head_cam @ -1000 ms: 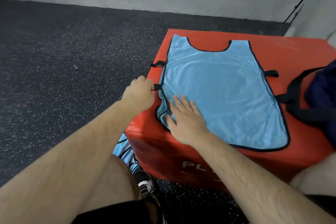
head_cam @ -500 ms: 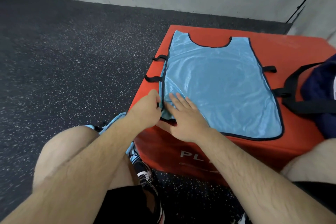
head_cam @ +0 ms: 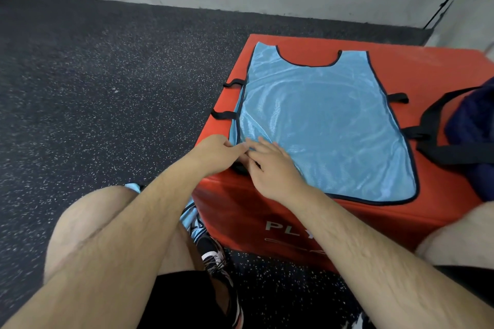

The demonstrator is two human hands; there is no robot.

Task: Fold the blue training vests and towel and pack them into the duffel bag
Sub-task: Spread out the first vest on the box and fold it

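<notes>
Left hand has slid nearer, pinching the vest's hem; right hand flat, fingers together. Red box; speckled floor.

Vest flat on box — duffel bag right.

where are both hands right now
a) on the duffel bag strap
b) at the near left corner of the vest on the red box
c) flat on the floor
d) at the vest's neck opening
b: the left hand and right hand meet at the near left corner of the blue training vest, which lies spread on the red plyo box, well away from the duffel bag.
</notes>
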